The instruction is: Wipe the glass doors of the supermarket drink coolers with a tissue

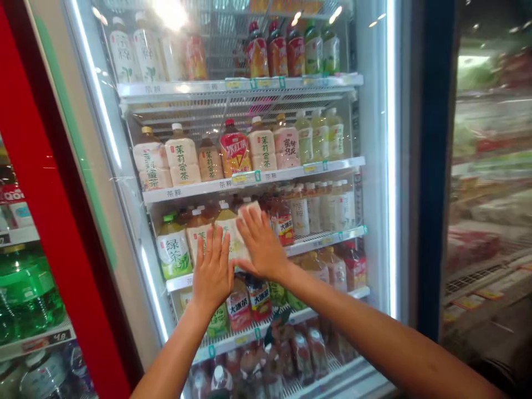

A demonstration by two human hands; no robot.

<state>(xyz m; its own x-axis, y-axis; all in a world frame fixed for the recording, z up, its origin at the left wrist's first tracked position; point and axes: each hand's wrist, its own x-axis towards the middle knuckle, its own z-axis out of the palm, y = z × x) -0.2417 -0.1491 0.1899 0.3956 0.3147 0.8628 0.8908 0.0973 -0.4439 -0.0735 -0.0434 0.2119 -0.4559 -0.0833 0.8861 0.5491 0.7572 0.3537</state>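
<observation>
My left hand (213, 267) and my right hand (260, 241) lie flat side by side, fingers stretched upward, pressed against the glass door (374, 138) of a drinks fridge. Neither hand holds anything. Behind the glass at hand height stand a green tea bottle (173, 247) and pale tea bottles (228, 230) on the third shelf. Above them a shelf carries cream-labelled tea bottles (182, 160) and a red-labelled bottle (234, 148). Red-capped bottles (274, 49) stand on the top shelf.
A red door frame (50, 183) runs down the left, with large green bottles (25, 293) in the neighbouring fridge. A dark blue frame (434, 166) borders the right, beside another glass case (490, 194) with blurred goods. Lower shelves hold more bottles (291, 349).
</observation>
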